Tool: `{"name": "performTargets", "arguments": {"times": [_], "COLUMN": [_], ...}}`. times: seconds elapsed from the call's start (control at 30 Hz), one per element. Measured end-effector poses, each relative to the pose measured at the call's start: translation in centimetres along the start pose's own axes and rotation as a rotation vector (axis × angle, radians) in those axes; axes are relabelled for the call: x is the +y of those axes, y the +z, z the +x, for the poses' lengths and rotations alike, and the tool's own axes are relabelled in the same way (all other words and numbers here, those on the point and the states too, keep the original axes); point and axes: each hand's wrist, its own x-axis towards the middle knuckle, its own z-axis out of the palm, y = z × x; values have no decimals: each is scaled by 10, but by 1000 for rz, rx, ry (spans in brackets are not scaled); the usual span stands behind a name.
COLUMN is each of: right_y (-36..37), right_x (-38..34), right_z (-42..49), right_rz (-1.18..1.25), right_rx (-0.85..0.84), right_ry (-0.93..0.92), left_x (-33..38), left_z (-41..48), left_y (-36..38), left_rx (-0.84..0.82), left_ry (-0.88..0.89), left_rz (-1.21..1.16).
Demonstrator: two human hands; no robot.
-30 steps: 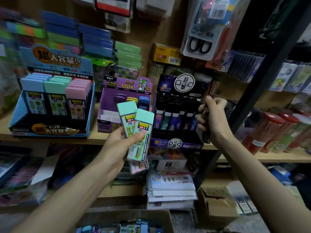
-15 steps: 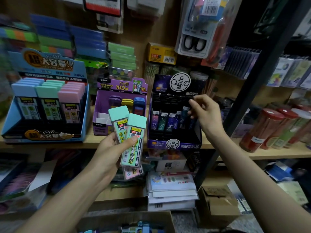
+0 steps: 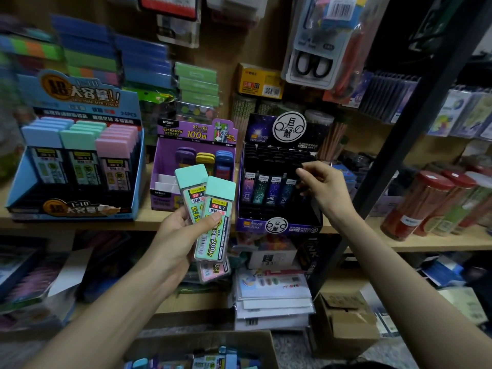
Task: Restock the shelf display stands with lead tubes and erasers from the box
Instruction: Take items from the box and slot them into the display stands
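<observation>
My left hand (image 3: 181, 235) grips three lead tubes in front of the shelf: two with teal caps (image 3: 215, 217) and, underneath them, a pink one (image 3: 213, 271). My right hand (image 3: 327, 190) reaches into the black display stand (image 3: 277, 225). Its fingertips pinch a dark lead tube (image 3: 299, 186) at the right end of the front row, and the tube is hard to make out. The blue display stand (image 3: 74, 209) on the left holds blue, teal and pink-capped tubes. The cardboard box (image 3: 202, 339) with more tubes sits low in front.
A purple stand (image 3: 165, 195) with erasers sits between the blue and black stands. Red-lidded tubs (image 3: 420, 206) stand on the shelf to the right. A dark metal post (image 3: 399, 134) slants beside the black stand. Papers and a small carton (image 3: 343, 323) fill the lower shelf.
My right hand has moved left from beside the black stand to over its right column, bringing the dark tube down into it. My left hand has stayed about where it was.
</observation>
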Motion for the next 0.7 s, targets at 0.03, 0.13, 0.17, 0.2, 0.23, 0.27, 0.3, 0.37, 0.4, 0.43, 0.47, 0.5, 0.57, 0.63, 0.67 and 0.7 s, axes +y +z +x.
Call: {"name": "performTargets", "arguments": {"times": [0.03,0.13,0.17,0.2,0.23,0.27,0.3,0.37,0.4,0.43,0.47,0.5,0.57,0.63,0.67,0.7], "right_y": [0,1,1,1,1,-1,-3,-2,4,12,22,32,48,56,59,61], "right_x": [2,2,-1,-3,-7,-11,-16,-32,-42,-51,-60,-67,-74,-75,-76,-77], "right_z": [1,4,4,3,1,-1,-5,-18,-26,-35,-46,-57,-75,-86,-90,-93], "right_rz": [-72,-220,-253,-301,-388,-505,-609,-600,-482,-333,-190,-64,145,233,263,292], "right_rx": [4,5,2,0,17,69,151,265,222,103,-60,-223,-431,-468,-457,-441], "right_ry": [-6,-33,-36,-32,-37,-55,-86,-176,-181,-142,-64,33,198,245,256,266], "left_x": [0,-2,-2,-3,-4,-5,-5,-5,-5,-4,-4,-4,-3,-2,-1,1], "left_z": [0,1,1,1,0,-1,-3,-6,-7,-8,-9,-10,-11,-14,-16,-18], "left_y": [0,2,2,3,3,3,3,3,3,3,4,4,2,-1,-3,-5], "left_rx": [-3,-6,-5,-6,-10,-17,-29,-56,-66,-74,-77,-76,-73,-75,-79,-84], "left_ry": [-1,-11,-14,-16,-17,-20,-24,-35,-39,-44,-49,-54,-63,-72,-71,-66], "left_rz": [0,-1,-1,-1,1,4,7,6,8,10,13,16,21,34,42,46]}}
